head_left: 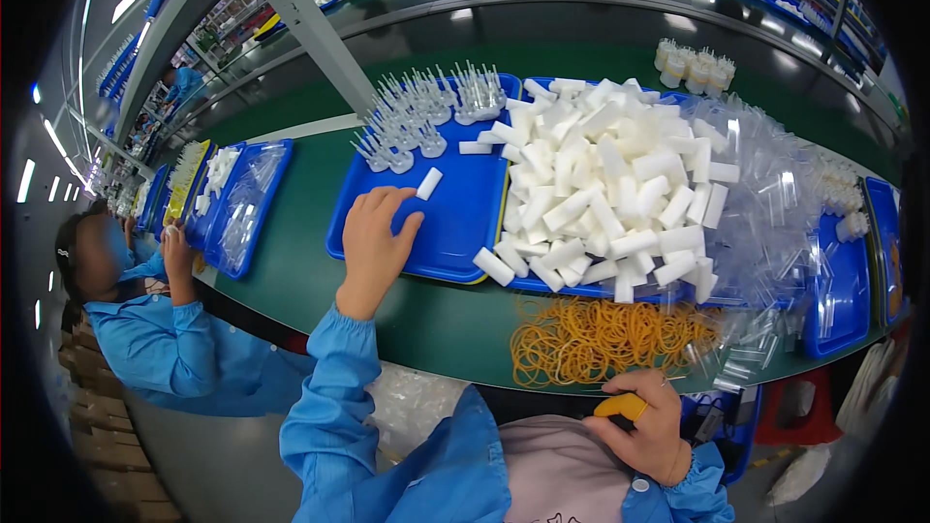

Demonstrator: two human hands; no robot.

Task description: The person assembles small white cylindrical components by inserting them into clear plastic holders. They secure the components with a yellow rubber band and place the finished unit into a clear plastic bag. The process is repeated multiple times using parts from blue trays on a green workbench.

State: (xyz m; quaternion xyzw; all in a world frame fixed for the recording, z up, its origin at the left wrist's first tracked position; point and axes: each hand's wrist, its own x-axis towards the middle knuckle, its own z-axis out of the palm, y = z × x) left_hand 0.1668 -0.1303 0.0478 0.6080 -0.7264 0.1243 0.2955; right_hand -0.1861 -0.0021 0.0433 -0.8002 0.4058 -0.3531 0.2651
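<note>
My left hand (376,237) reaches over the blue tray (455,242), its thumb and index finger apart. Just beyond the fingertips lies a single white foam piece (429,184); whether they touch it, I cannot tell. Clear plastic parts with thin upright prongs (426,107) stand at the tray's far side. To the right, a big heap of white foam pieces (610,184) covers another blue tray. My right hand (649,426) is curled at the table's near edge, a yellow finger cot (622,407) on one finger. Beside it sits a pile of orange rubber bands (601,339).
Clear plastic sleeves (765,194) lie heaped right of the foam, some spilling toward the near edge. White assembled pieces (696,66) stand at the back. A grey metal post (300,24) rises behind the tray. At left, a co-worker in a blue sleeve (160,339) works beside another tray (247,213).
</note>
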